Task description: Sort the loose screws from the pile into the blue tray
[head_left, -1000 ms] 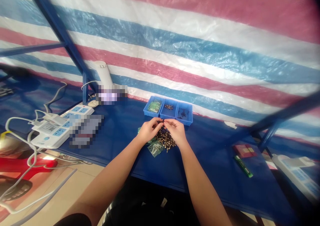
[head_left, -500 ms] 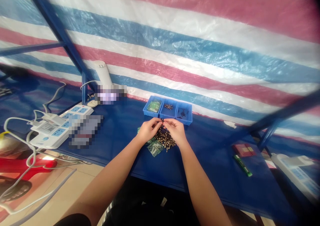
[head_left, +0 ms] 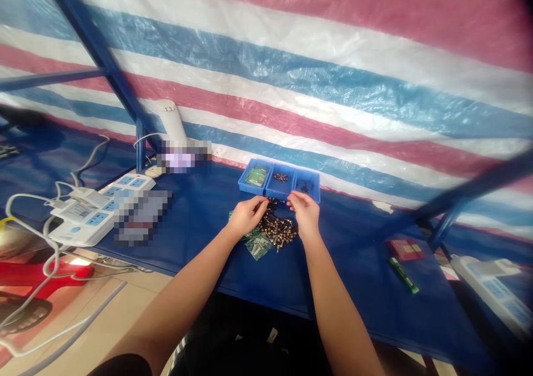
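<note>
My left hand [head_left: 249, 216] is closed in a pinch at the upper left of a pile of small brass-and-dark metal parts [head_left: 281, 231]. What its fingertips hold is too small to name. To the right of it, my right hand [head_left: 306, 214] is also pinched, its fingertips just in front of the right-hand blue bin [head_left: 315, 194]; a tiny dark thing may be between them. Clear green-edged bags [head_left: 259, 245] with silver screw-like pieces lie against the pile's left side, partly behind my left hand.
Beyond my hands, the left blue bin [head_left: 246, 187] holds green-edged bags and the middle bin [head_left: 278, 190] a few brass parts. A power strip [head_left: 89, 220] with cables lies left. A green narrow packet [head_left: 403, 276] and a red box [head_left: 406, 249] are on the right.
My hands were together over the pile and are now apart. The right one has moved right, towards the right-hand bin; the left has stayed nearly still.
</note>
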`<state>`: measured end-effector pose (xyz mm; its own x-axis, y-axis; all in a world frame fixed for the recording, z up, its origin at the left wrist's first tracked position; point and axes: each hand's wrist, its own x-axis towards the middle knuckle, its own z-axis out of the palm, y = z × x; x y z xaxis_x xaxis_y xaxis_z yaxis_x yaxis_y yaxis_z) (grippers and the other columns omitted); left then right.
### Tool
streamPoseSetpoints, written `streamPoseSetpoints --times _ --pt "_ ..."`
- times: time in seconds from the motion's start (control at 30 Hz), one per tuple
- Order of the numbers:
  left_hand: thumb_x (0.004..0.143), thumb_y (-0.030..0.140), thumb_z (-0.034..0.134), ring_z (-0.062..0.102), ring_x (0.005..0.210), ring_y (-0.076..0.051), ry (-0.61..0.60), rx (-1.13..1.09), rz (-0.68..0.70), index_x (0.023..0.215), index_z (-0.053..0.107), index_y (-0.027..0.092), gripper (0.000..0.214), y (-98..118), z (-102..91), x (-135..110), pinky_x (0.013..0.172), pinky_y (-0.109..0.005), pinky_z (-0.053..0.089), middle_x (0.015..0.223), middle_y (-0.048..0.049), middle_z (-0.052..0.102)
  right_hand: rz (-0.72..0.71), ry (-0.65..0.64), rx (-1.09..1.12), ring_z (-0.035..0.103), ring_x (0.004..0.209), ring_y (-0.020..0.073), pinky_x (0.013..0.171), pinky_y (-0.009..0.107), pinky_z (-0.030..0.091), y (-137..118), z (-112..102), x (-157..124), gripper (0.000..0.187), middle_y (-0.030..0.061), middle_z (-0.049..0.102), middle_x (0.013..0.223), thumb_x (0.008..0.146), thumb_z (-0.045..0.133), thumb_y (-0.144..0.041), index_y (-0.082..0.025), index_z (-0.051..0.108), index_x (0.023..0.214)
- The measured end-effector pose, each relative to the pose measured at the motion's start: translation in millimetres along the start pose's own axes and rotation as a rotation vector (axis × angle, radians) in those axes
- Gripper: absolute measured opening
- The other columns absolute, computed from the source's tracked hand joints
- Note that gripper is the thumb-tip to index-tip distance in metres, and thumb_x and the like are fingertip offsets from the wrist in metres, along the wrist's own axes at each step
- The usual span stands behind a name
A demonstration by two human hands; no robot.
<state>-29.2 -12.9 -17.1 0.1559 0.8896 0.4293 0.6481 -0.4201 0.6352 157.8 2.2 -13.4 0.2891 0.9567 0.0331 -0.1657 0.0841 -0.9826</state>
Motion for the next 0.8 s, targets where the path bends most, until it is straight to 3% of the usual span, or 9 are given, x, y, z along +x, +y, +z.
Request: streamPoseSetpoints --times 0.07,0.17,0.23,0.33,0.47,0.63,0.8 --pt "0.095 0.041 0.047 0.062 0.061 -0.012 0.013 0.011 0.001 0.100 0.067 0.021 0.029 -0.9 0.9 0.1 0.059 -0.021 0.043 0.076 0.0005 0.070 -0.002 0.076 0.074 0.071 0.079 0.0192 0.068 0.029 0.054 0.6 -4.4 5.5 0.044 0.0103 0.073 0.101 0.071 0.076 -0.036 -0.016 0.068 0.109" --pt "0.095 0.040 0.047 0.061 0.060 -0.011 0.021 0.018 0.005 0.099 0.067 0.020 0.028 -1.6 1.6 0.4 0.059 -0.021 0.043 0.077 0.0004 0.070 -0.025 0.036 0.096 0.071 0.088 0.0208 0.073 0.031 0.055 1.2 -7.8 8.3 0.047 0.0112 0.067 0.120 0.076 0.071 -0.037 -0.019 0.063 0.119" --pt "0.094 0.039 0.048 0.061 0.061 -0.012 0.024 0.025 0.007 0.100 0.067 0.020 0.028 -1.7 1.7 0.5 0.059 -0.022 0.043 0.077 0.0003 0.070 -0.057 -0.053 -0.047 0.072 0.082 0.0208 0.071 0.033 0.055 2.7 -8.4 6.7 0.037 0.0104 0.071 0.111 0.080 0.065 -0.038 -0.019 0.067 0.112" --pt "0.094 0.039 0.048 0.062 0.061 -0.012 0.029 0.030 0.006 0.100 0.067 0.021 0.027 -1.4 1.6 0.5 0.059 -0.022 0.043 0.077 0.0002 0.071 -0.205 -0.182 -0.450 0.069 0.072 0.0205 0.075 0.036 0.054 7.4 -8.6 2.5 0.023 0.0068 0.074 0.089 0.083 0.059 -0.032 -0.020 0.072 0.097" --pt "0.094 0.038 0.048 0.061 0.061 -0.012 0.024 0.035 0.007 0.099 0.067 0.021 0.027 -0.3 1.2 0.6 0.058 -0.021 0.043 0.075 0.0003 0.070 -0.444 -0.244 -0.856 0.066 0.089 0.0219 0.092 0.037 0.048 14.9 -9.5 0.4 0.024 0.0070 0.072 0.107 0.084 0.053 -0.020 -0.021 0.072 0.099" --pt "0.094 0.039 0.048 0.061 0.060 -0.012 0.013 0.046 0.008 0.100 0.067 0.021 0.027 1.1 0.7 0.8 0.058 -0.021 0.042 0.074 0.0003 0.070 -0.454 -0.298 -1.099 0.059 0.102 0.0247 0.095 0.036 0.044 18.1 -11.4 0.0 0.032 0.0074 0.070 0.110 0.088 0.052 -0.018 -0.021 0.067 0.116" --pt "0.094 0.039 0.048 0.060 0.060 -0.011 0.011 0.042 -0.009 0.100 0.067 0.021 0.026 2.5 0.9 0.5 0.057 -0.021 0.042 0.074 0.0009 0.069 -0.466 -0.307 -1.208 0.056 0.099 0.0243 0.092 0.035 0.042 14.0 -8.3 -6.2 0.032 0.0079 0.067 0.105 0.092 0.051 -0.027 -0.025 0.065 0.121"
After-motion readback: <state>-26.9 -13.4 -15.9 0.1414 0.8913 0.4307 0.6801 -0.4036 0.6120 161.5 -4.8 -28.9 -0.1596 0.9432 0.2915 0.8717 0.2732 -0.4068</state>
